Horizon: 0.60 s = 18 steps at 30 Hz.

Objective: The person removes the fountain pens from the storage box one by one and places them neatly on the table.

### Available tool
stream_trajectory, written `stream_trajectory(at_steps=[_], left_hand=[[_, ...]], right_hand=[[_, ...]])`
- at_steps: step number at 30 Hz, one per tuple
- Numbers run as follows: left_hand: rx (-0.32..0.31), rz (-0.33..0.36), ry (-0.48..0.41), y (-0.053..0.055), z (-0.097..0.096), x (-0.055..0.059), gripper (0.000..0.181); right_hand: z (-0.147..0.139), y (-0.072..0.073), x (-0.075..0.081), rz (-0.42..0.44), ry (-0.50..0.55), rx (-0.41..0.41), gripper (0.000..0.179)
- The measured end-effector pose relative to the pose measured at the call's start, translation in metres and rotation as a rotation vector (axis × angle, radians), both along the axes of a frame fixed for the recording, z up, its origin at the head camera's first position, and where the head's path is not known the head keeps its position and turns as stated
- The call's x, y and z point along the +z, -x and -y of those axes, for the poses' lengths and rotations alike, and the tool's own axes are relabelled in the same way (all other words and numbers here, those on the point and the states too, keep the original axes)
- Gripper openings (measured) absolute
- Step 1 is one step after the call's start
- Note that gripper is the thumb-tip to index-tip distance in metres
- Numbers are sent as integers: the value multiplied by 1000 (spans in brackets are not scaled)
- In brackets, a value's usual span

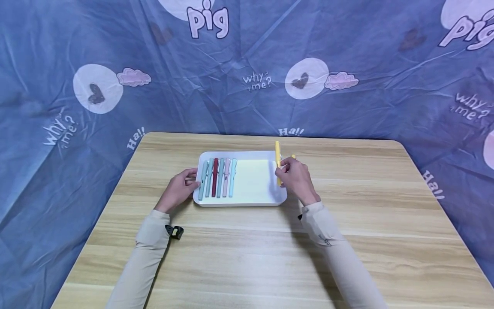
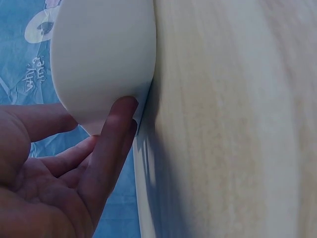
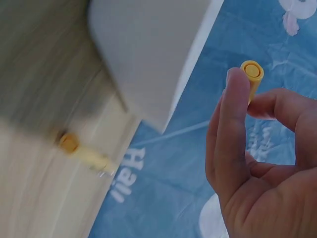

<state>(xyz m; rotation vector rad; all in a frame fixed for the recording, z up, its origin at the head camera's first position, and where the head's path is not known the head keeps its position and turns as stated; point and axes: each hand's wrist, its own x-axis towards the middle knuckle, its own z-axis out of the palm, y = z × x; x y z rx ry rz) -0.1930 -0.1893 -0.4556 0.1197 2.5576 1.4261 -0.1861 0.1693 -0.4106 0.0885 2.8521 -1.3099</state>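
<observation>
A white tray (image 1: pixel 254 202) lies on the wooden table with several capped pens side by side in its left part: grey-green ones, a dark red pen (image 1: pixel 215 178), a pink pen (image 1: pixel 226 178) and a light blue pen (image 1: pixel 233 178). My left hand (image 1: pixel 180 187) grips the tray's left end, thumb at the rim and fingers along the outer wall (image 2: pixel 106 59). Between thumb and fingers, my right hand (image 1: pixel 297 178) pinches a yellow pen (image 1: pixel 278 152) over the tray's right end. In the right wrist view the round end of that pen (image 3: pixel 252 71) shows above the fingertips.
A second yellow pen (image 3: pixel 91 157) lies on the table (image 1: pixel 359 193) right of the tray, mostly behind my right hand in the head view. A blue printed cloth (image 1: pixel 239 103) hangs behind the table's far edge.
</observation>
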Motion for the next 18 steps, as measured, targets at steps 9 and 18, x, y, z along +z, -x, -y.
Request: stream_trajectory(at_steps=[9, 18], left_hand=[[-16, -25, 56, 1, 0, 1, 51], [-19, -22, 63, 2, 1, 0, 50]], right_hand=[[-35, 1, -12, 39, -94, -80, 33], [-56, 1, -26, 101, -113, -111, 33]])
